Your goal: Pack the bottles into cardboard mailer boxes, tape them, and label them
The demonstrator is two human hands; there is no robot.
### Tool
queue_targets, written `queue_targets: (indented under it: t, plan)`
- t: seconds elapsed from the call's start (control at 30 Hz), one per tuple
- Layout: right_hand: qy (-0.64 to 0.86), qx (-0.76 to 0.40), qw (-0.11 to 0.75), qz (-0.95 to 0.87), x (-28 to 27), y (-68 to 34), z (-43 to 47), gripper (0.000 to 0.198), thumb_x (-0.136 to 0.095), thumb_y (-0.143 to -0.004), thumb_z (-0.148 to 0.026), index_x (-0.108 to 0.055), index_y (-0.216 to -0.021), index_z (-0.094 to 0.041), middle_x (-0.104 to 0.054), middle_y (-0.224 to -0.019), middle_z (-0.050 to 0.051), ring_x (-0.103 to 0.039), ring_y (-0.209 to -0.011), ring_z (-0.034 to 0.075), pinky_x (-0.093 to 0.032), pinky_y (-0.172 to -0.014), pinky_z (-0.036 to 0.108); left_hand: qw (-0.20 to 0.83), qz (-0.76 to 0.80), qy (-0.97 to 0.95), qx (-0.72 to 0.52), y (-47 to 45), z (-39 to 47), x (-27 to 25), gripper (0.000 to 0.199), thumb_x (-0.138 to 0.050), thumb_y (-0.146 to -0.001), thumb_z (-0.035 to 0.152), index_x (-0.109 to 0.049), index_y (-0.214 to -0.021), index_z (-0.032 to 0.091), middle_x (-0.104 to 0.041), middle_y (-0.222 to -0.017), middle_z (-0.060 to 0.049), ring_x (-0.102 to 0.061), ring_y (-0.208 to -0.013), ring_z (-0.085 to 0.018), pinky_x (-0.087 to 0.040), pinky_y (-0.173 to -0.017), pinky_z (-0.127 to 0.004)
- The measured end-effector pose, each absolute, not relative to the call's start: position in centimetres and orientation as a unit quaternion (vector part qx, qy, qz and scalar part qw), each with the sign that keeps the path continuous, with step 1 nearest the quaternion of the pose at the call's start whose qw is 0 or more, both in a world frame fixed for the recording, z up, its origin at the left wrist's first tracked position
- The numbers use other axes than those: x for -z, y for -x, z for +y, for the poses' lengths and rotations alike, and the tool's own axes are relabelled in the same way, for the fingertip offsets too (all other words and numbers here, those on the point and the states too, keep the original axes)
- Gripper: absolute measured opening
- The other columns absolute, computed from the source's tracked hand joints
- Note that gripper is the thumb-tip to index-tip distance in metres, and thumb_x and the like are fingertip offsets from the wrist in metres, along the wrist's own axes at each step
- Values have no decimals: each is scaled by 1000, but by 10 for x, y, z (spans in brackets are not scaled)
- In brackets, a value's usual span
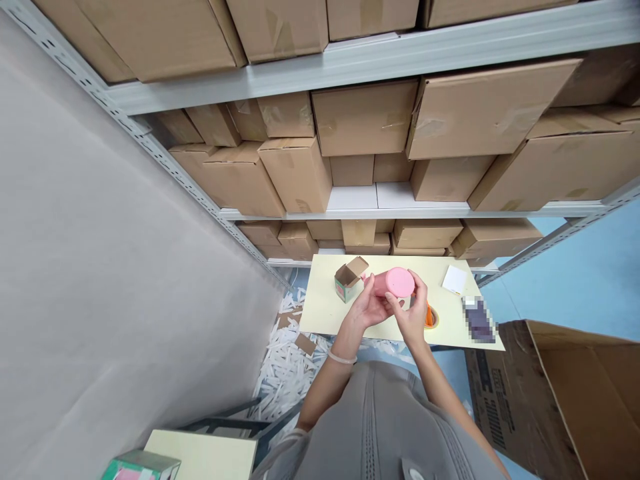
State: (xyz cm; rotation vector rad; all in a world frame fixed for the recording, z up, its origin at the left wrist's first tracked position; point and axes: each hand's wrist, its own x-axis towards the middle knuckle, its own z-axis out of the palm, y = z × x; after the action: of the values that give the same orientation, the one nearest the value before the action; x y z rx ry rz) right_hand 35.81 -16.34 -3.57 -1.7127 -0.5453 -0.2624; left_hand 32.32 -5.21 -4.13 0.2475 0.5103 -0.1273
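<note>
Above the cream-coloured table I hold a pink cylindrical container [400, 283] on its side, its round flat end turned toward me. My left hand [369, 305] cradles it from below and the left. The fingers of my right hand [413, 310] grip the rim of the round end, thumb underneath. Just left of the container stands a small green-and-brown carton [349, 280] with its top flap raised. Partly behind my right hand lies a roll of tape [433, 317] with an orange part.
A white square item [454, 279] and a blurred dark item [479, 319] lie on the table's [320, 313] right side. Shelves [350, 213] with cardboard boxes rise behind it. A large carton [520, 400] stands right, paper strips [285, 367] cover the floor left, and a green box [143, 465] sits lower left.
</note>
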Motion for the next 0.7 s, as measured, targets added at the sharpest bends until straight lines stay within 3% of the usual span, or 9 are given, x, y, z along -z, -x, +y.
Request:
queue_targets:
  t: [0.13, 0.23, 0.37, 0.53, 0.7]
  plan:
    - [694, 71, 693, -182, 47, -360, -165, 67, -66, -81, -45, -43, -140, -21, -48, -139, 14, -49, -126, 27, -39, -106, 48, 935, 327, -133, 16, -320, -53, 41, 48, -74, -76, 59, -65, -101, 19, -67, -88, -6, -66, -91, -21, -53, -93, -35]
    - [665, 44, 730, -154, 50, -360, -164, 70, -68, -81, -46, -42, -141, -22, -49, -139, 14, -49, -127, 27, -39, -108, 47, 928, 332, -165, -31, -317, -56, 39, 44, -77, -74, 54, -64, -101, 22, -68, -97, -7, -65, -100, -22, -53, -94, -36]
    - [607, -7, 791, -75, 50, -362, -163, 61, -62, -85, -49, -46, -137, -24, -58, -126, 10, -57, -115, 23, -46, -99, 42, 928, 256, -252, -93, -311, -61, 32, 39, -80, -76, 39, -64, -108, 24, -68, -114, -6, -61, -115, -23, -50, -102, -41]
    - [482, -147, 862, 47, 54, -369, -165, 44, -60, -84, -57, -58, -113, -24, -65, -104, 3, -64, -86, 16, -54, -78, 31, 884, 188, -406, -134, -308, -62, 31, 61, -88, -63, 20, -63, -118, 22, -68, -119, -6, -57, -122, -24, -39, -112, -44]
    - [393, -302, 861, 117, 65, -368, -166, 41, -68, -78, -58, -58, -103, -26, -67, -82, 0, -65, -70, 15, -56, -64, 28, 848, 173, -493, -91, -306, -51, 36, 73, -91, -50, 14, -63, -118, 17, -68, -118, -10, -59, -119, -27, -38, -113, -48]
